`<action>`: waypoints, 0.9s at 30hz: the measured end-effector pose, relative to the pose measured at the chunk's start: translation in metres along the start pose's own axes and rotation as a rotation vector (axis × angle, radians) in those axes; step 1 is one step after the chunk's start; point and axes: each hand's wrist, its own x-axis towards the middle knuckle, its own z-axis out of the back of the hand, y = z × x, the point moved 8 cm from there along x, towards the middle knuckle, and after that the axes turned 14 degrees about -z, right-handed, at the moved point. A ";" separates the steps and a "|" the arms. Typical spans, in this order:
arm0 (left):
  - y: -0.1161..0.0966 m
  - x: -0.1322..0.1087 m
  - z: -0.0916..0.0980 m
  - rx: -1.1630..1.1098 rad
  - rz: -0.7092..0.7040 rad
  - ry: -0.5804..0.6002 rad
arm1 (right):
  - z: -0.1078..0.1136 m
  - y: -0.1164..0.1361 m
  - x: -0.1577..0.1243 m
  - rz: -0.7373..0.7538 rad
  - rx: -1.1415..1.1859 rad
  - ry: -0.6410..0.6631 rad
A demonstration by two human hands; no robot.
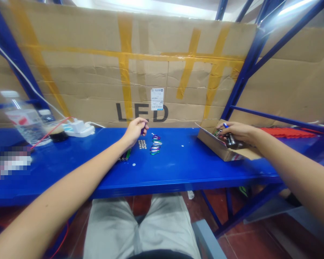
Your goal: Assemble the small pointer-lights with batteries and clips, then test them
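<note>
My left hand [136,130] hovers over the blue bench [178,169], fingers pinched on a small dark purple piece that I cannot name. Just right of it lie a few coloured carabiner clips [155,145] and a small cluster of round button cells [142,144]. Thin pen-like sticks [125,156] rest under my left wrist. My right hand [236,131] reaches into an open cardboard box [224,151] at the right, fingers closed round a dark cylindrical item with a blue tip showing above.
A large taped cardboard sheet [140,72] marked LED backs the bench. At the left stand a plastic water bottle [25,120], a dark cup [56,131] and a white power strip [79,128]. Blue rack posts [245,72] rise at the right. Red trays [288,132] lie beyond the box.
</note>
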 end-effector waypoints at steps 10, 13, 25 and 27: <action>0.000 0.000 0.000 0.001 0.002 0.005 | 0.010 -0.005 0.003 -0.063 -0.059 -0.107; 0.001 0.000 0.000 -0.004 0.003 0.003 | 0.013 -0.004 0.007 -0.050 -0.117 -0.124; 0.001 0.000 0.000 -0.010 -0.006 0.008 | 0.023 0.002 0.017 -0.036 -0.296 -0.190; 0.002 0.000 0.001 -0.009 -0.004 0.008 | 0.020 0.009 0.017 -0.023 -0.476 -0.238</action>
